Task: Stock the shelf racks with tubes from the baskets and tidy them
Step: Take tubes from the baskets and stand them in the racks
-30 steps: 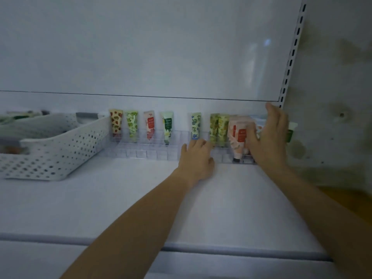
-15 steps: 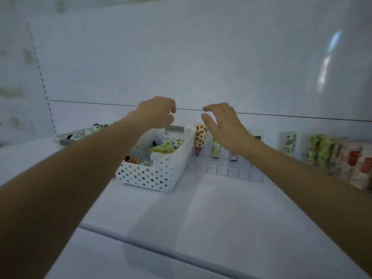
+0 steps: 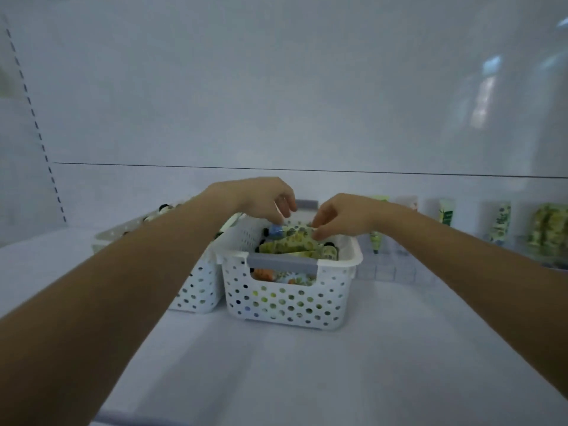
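On the white shelf (image 3: 276, 364), in the middle, stands a white basket (image 3: 289, 302) full of loose tubes (image 3: 276, 248). Above it the right hand (image 3: 341, 215) pinches with its fingers (image 3: 319, 233) a green-patterned tube (image 3: 296, 237) on top of the pile. The left hand (image 3: 261, 196) hangs over the far part, fingers curled just above a blue cap (image 3: 275, 231); if they grip it I cannot tell. A second basket (image 3: 196, 290) stands just left; a clear rack (image 3: 387, 272) with upright tubes (image 3: 500, 221) is at right.
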